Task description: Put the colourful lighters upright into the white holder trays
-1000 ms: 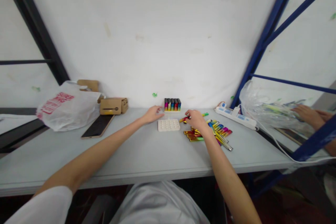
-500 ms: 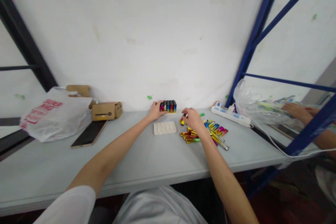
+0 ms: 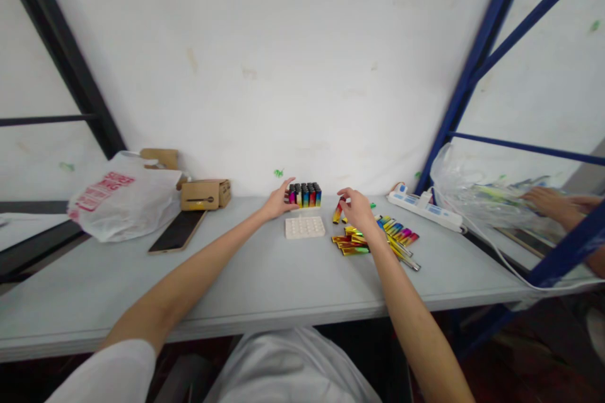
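Observation:
My left hand reaches to the far side of the grey table and rests its fingers against the left end of a block of upright coloured lighters. In front of that block lies a white tray with round holes. My right hand is closed on a pair of red and yellow lighters, held just above the table. A pile of loose coloured lighters lies under and to the right of that hand.
A white power strip lies at the back right. A phone, a cardboard box and a white plastic bag sit on the left. Behind the blue frame, another person's hands work near a clear bag.
My left hand moved from the tray to the block of upright lighters. My right hand lifted lighters from the pile and carried them toward the block.

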Action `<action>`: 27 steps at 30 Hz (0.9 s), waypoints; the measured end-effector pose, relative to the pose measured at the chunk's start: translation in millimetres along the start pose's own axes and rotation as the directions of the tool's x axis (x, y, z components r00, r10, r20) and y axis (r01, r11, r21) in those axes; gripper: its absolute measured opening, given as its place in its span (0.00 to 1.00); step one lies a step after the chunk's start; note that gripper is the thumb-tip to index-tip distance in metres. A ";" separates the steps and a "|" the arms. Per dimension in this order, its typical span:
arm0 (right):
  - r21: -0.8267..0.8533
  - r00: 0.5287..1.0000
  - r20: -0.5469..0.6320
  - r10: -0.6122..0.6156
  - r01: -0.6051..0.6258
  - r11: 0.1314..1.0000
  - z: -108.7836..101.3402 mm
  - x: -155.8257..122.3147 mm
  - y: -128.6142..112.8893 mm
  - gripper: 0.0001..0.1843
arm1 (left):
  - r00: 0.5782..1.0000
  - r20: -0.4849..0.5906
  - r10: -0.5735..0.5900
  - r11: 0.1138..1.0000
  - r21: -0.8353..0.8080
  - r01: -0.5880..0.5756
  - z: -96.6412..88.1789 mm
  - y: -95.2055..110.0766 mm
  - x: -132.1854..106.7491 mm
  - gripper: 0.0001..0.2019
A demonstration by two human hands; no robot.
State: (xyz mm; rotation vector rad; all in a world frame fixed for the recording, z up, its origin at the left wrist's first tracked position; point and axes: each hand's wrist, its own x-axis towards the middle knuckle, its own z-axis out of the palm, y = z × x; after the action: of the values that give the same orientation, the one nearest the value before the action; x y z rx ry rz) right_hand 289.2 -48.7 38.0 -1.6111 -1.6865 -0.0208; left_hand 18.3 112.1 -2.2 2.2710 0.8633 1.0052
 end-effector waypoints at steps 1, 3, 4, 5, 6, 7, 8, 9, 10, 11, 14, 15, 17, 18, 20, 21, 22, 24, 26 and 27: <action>0.016 1.000 0.004 -0.006 0.006 1.000 0.7 0.6 0.8 0.16 | 1.000 0.005 -0.003 1.000 -0.003 0.003 -4.5 0.9 -4.5 0.52; 0.049 1.000 0.012 -0.027 0.027 0.998 2.2 1.1 0.7 0.17 | 1.000 0.017 -0.001 1.000 -0.005 0.001 -10.6 1.4 -12.7 0.55; 0.061 0.999 0.013 -0.041 0.040 0.997 2.9 1.0 -0.1 0.17 | 1.000 0.021 0.000 1.000 -0.006 0.000 -11.7 1.0 -16.5 0.55; 0.073 0.998 0.011 -0.054 0.053 0.996 3.5 0.8 -1.1 0.17 | 1.000 0.023 -0.003 1.000 -0.008 0.003 -11.7 0.4 -20.3 0.55; 0.086 0.998 0.009 -0.065 0.064 0.994 4.0 0.4 -2.3 0.17 | 1.000 0.026 -0.012 1.000 -0.005 0.012 -10.6 -0.4 -24.2 0.56; 0.104 0.997 0.008 -0.071 0.070 0.992 4.2 -0.2 -3.5 0.17 | 0.999 0.024 -0.026 1.000 0.003 0.026 -9.0 -1.1 -28.5 0.56; 0.128 0.997 0.007 -0.071 0.070 0.989 4.2 -1.0 -4.6 0.16 | 0.999 0.021 -0.042 0.999 0.017 0.042 -7.6 -1.6 -33.1 0.57; 0.160 0.998 0.010 -0.062 0.060 0.985 4.0 -2.0 -5.4 0.16 | 0.998 0.015 -0.060 0.998 0.036 0.059 -6.8 -1.6 -38.1 0.58; 0.205 0.999 0.022 -0.044 0.038 0.978 3.7 -3.1 -5.9 0.16 | 0.997 -0.008 -0.074 0.996 0.052 0.075 -7.3 -0.9 -43.4 0.59; 0.266 0.999 0.042 -0.019 0.007 0.964 3.3 -4.3 -6.2 0.17 | 0.996 -0.023 -0.087 0.994 0.060 0.088 -9.5 0.9 -48.9 0.60; 0.507 0.991 0.126 0.045 -0.103 0.856 1.8 -7.1 -6.6 0.23 | 0.988 -0.063 -0.141 0.986 0.078 0.145 -24.1 13.0 -66.1 0.53; 0.587 0.988 0.148 0.050 -0.128 0.800 1.4 -7.6 -7.1 0.25 | 0.988 -0.053 -0.144 0.981 0.123 0.150 -29.9 18.9 -71.9 0.49; 0.702 0.985 0.166 0.041 -0.148 0.697 0.7 -7.8 -9.3 0.28 | 0.995 0.019 -0.094 0.965 0.246 0.087 -38.4 31.7 -83.3 0.44; 0.736 0.985 0.169 0.037 -0.151 0.660 0.5 -7.7 -10.9 0.28 | 0.996 0.061 -0.070 0.954 0.296 0.049 -40.1 37.9 -88.5 0.43; 0.771 0.985 0.171 0.027 -0.151 0.619 0.2 -7.5 -14.7 0.26 | 0.985 0.167 -0.050 0.933 0.359 -0.013 -37.7 48.3 -95.8 0.45; 0.778 0.985 0.173 0.020 -0.149 0.610 0.0 -7.6 -16.6 0.25 | 0.976 0.217 -0.038 0.927 0.373 -0.047 -34.3 52.3 -96.9 0.46; 0.783 0.984 0.177 0.012 -0.148 0.605 -0.5 -8.0 -18.6 0.24 | 0.965 0.260 -0.026 0.922 0.379 -0.078 -30.2 55.8 -95.8 0.47; 0.789 0.980 0.198 0.000 -0.159 0.594 -2.6 -9.6 -22.5 0.23 | 0.951 0.310 -0.014 0.917 0.382 -0.111 -21.7 61.4 -87.4 0.43; 0.800 0.972 0.234 0.010 -0.199 0.566 -6.2 -11.8 -26.7 0.24 | 0.941 0.338 -0.013 0.918 0.378 -0.123 -15.0 66.4 -74.2 0.38; 0.808 0.966 0.256 0.021 -0.226 0.544 -8.3 -13.1 -28.9 0.25 | 0.942 0.336 -0.003 0.918 0.374 -0.131 -12.5 68.8 -67.9 0.39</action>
State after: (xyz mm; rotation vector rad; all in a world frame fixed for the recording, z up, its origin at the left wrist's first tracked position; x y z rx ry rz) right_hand 267.4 -69.4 50.9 -0.9752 -1.3628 0.9471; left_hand -3.4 19.6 19.6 2.7178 0.9072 0.4741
